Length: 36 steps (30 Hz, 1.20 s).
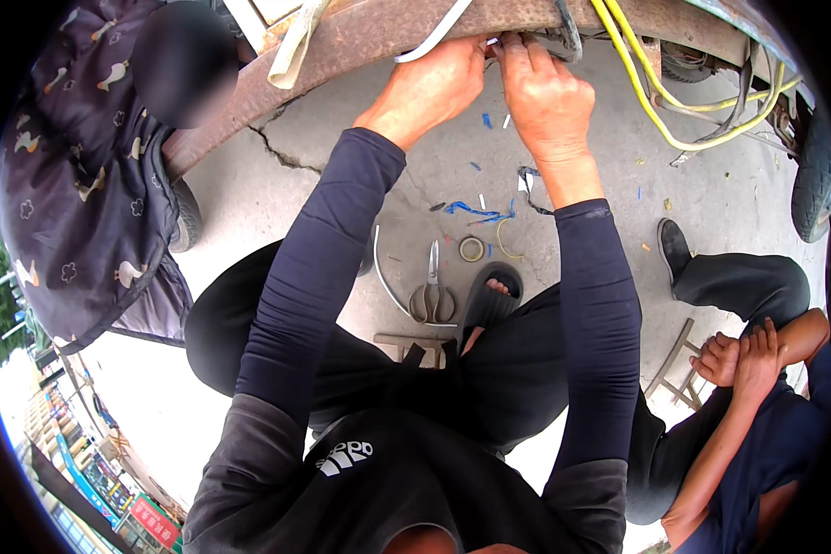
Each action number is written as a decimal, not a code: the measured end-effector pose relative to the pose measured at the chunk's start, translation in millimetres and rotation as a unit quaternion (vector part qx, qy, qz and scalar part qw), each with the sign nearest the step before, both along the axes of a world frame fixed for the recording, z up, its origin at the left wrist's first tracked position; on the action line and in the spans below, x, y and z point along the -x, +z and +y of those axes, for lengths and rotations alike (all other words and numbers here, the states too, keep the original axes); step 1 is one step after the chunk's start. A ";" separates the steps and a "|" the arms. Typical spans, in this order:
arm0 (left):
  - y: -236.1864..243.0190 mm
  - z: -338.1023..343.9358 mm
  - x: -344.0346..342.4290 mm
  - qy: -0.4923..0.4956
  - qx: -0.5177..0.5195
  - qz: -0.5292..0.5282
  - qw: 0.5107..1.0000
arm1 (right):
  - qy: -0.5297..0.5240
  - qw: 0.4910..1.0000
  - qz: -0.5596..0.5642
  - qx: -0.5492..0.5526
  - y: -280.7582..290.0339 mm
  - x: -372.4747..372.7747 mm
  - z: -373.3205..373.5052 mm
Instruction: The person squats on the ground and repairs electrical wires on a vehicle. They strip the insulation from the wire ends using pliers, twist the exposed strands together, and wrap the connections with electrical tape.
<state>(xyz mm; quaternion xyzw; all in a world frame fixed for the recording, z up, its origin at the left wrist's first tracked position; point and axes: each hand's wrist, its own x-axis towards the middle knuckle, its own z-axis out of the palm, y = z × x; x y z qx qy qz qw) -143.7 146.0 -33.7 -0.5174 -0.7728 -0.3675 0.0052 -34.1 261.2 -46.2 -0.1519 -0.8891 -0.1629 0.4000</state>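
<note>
Both of my hands are raised to the lower edge of a rusty metal beam (355, 46). My left hand (439, 90) is closed, its fingertips partly hidden at the beam. Close beside it, my right hand (547, 97) has its fingers folded in. A tiny white bit shows between the fingertips, too small to name. A white strip or tube (437, 35) curves over the beam just above my left hand. Next to my right hand a dark cable (569, 35) hangs in a loop.
Yellow cables (660, 115) loop down at the right. On the ground lie scissors (432, 297), a tape roll (471, 248), blue scraps (489, 212) and a thin white tube (385, 275). A seated person (757, 415) is at my right; a patterned dark cover (83, 185) hangs at left.
</note>
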 end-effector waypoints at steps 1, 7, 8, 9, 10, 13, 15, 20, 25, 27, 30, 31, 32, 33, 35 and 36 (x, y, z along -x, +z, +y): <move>0.8 -0.3 -0.1 0.003 0.024 0.002 1.000 | -0.001 0.999 -0.008 0.031 0.4 -0.3 -1.0; -1.0 1.7 -0.7 0.008 0.005 -0.006 1.000 | 0.044 0.968 0.010 0.248 13.0 1.3 -3.3; -0.8 4.3 -2.5 0.006 -0.036 -0.017 0.999 | 0.050 0.954 0.030 0.294 14.3 4.5 -5.0; -0.5 6.1 -3.2 0.003 -0.076 -0.028 0.997 | 0.057 0.937 0.049 0.340 15.9 7.4 -6.5; 0.0 6.4 -3.4 0.005 -0.079 -0.032 0.996 | 0.050 0.928 0.058 0.363 18.0 9.6 -7.8; -0.6 6.0 -6.4 0.011 -0.077 -0.037 0.996 | 0.037 0.870 0.078 0.486 15.7 13.1 -8.0; -3.5 5.9 -5.9 0.020 -0.068 -0.026 0.997 | 0.046 0.776 0.085 0.623 17.5 17.5 -7.3; 1.2 0.1 -10.8 0.063 0.008 -0.040 0.997 | 0.125 0.336 0.131 0.924 36.9 10.1 0.6; 7.7 -0.4 -7.5 0.070 0.058 -0.036 0.995 | 0.147 0.213 0.205 0.944 24.8 11.1 -13.3; -3.1 -1.7 -6.7 0.057 0.026 -0.021 0.998 | 0.109 0.481 0.116 0.862 27.1 0.6 -16.4; -7.3 -0.6 -0.3 0.043 0.005 0.012 0.999 | 0.033 0.869 0.048 0.491 21.4 -8.4 -15.9; -7.5 0.4 -0.5 0.043 0.000 0.019 0.999 | 0.034 0.907 0.027 0.419 20.0 -9.7 -11.7; -6.1 -0.2 -1.3 0.045 0.003 0.010 0.999 | 0.036 0.937 0.007 0.346 19.4 -9.5 -10.2; -4.5 -0.5 -1.6 0.047 0.006 0.002 0.999 | 0.037 0.962 -0.013 0.272 19.4 -8.4 -9.1; -2.3 -0.3 -1.6 0.049 0.003 -0.002 0.999 | 0.061 0.968 -0.015 0.244 18.3 -2.3 -5.1; -1.9 0.4 -1.3 0.048 -0.003 0.002 0.999 | 0.059 0.976 -0.022 0.209 16.2 0.1 -1.6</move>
